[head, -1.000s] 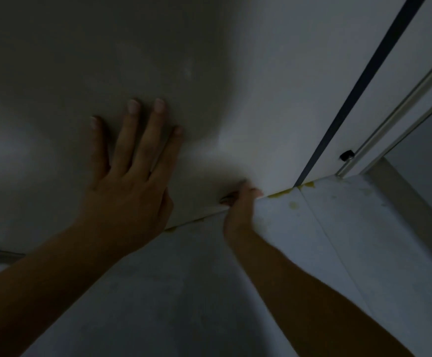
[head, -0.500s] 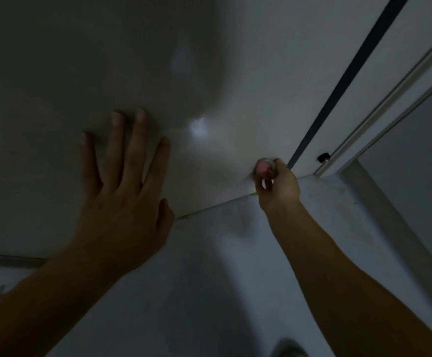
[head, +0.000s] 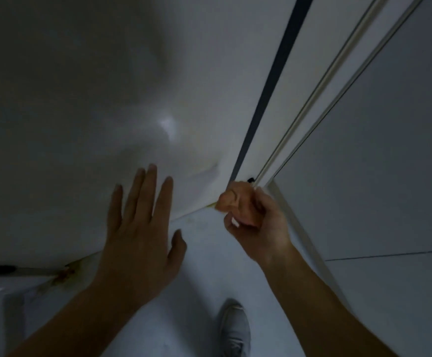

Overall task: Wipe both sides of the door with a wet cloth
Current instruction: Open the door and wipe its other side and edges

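A white door (head: pixel 101 104) fills the upper left of the dim head view, its bottom edge running just above the floor. My left hand (head: pixel 140 235) lies flat on the door's lower part, fingers straight and spread. My right hand (head: pixel 256 228) grips a small bunched pink-orange cloth (head: pixel 231 199) at the door's bottom right corner, beside the dark vertical strip (head: pixel 269 88) along the door edge. Much of the cloth is hidden inside the fist.
A pale door frame (head: pixel 320 88) and a grey wall (head: pixel 395 150) stand to the right. The floor (head: pixel 204 274) is light, with a rusty brown stain (head: pixel 64 274) at the door's lower left. My grey shoe (head: pixel 235 328) shows near the bottom.
My right hand has moved right along the door's bottom edge to the corner, and the cloth now shows in it. The view has tilted down, bringing my shoe into sight.
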`<state>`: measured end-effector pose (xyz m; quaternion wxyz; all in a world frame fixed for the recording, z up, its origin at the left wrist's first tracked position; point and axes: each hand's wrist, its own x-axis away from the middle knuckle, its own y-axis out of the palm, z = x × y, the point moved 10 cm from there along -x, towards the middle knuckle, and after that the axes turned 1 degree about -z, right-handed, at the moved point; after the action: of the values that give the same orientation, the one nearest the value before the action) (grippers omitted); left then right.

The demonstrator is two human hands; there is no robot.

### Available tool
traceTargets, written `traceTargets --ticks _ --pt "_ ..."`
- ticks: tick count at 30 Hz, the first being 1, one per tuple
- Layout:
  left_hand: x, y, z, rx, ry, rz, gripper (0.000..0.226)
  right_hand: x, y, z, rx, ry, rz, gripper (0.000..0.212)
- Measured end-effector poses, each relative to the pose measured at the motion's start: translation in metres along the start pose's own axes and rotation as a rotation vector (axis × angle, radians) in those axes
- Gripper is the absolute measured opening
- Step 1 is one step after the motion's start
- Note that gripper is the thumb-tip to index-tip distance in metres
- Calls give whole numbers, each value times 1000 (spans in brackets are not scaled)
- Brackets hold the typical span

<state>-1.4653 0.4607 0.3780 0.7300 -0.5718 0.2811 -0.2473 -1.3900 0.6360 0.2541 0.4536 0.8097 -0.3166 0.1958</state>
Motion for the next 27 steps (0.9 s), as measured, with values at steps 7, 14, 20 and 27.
traceTargets --ticks 7,14,20,27 --pt "-61 -230 83 302 -26 51 70 189 123 -176 192 -113 -21 36" --pt "-129 -418 164 522 -22 142 55 329 235 -358 383 -338 -33 62" --pt "-185 -464 221 619 27 121 47 338 278 -441 543 -495 9 27" --pt "-222 -411 241 442 -77 -79 51 262 269 -482 599 -613 186 15"
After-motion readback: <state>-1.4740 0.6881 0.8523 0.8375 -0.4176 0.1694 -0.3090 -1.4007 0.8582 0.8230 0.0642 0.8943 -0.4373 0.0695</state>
